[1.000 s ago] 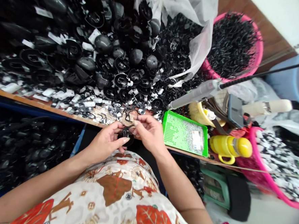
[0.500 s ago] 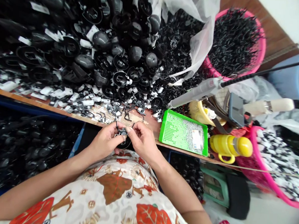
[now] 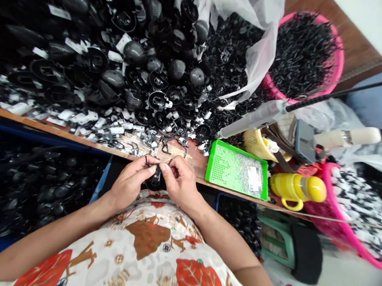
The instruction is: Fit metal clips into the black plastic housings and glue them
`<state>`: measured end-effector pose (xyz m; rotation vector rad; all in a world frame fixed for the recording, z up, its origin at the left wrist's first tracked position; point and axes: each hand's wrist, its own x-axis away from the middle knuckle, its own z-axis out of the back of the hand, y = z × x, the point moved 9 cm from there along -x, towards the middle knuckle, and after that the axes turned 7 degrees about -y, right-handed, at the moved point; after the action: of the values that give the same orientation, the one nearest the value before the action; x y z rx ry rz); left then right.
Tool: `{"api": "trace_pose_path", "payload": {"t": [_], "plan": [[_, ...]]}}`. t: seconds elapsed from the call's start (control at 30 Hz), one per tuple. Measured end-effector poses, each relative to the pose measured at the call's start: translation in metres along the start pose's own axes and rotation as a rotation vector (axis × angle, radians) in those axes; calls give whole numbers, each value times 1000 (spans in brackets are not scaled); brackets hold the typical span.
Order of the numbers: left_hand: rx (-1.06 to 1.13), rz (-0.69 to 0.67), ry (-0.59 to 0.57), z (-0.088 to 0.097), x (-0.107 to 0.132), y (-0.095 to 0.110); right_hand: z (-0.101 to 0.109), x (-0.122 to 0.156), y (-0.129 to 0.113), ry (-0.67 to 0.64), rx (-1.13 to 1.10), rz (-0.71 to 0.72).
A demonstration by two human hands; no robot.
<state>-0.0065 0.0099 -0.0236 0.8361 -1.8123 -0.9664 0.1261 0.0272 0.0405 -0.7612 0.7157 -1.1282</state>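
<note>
Head view: left hand [image 3: 129, 179], right hand [image 3: 182, 182] pinch rounded black part [image 3: 155, 179]; perforated green tray [image 3: 218, 175] nearby.

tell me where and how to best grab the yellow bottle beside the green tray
Probably by its loop handle, from the bench's near side: the handle juts that way from the yellow bottle, leaving an open loop. The green tray to its left and pink basket to its right make those sides look tighter.

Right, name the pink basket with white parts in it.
The lower basket in view, beside the yellow bottle; the upper basket shows only black parts.
</note>
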Motion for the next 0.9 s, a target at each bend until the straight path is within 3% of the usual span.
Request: {"api": "trace_pose_path", "payload": {"t": [0.2, 0.37, 0.53, 0.7, 0.8, 0.9], "plan": [[-39, -53, -83, -4, 1, 5, -5, 2, 5, 19, -42, -28], [-121, -82, -16, -1, 0, 9, -6, 6, 9, 43, -40, -32], [-194, -157, 11, 1, -2, 14, -6, 2, 0, -19, 87, 12], [-172, 0, -36, -1, -6, 6, -4, 0, 3, -24, 27, -25], [-95, 46, -83, -5, -5, 6, 0, 2, -3, 58, 69, 88], [-108, 7, -84, -5, -4, 10, 2, 3, -9, 116, 110, 176]]}}
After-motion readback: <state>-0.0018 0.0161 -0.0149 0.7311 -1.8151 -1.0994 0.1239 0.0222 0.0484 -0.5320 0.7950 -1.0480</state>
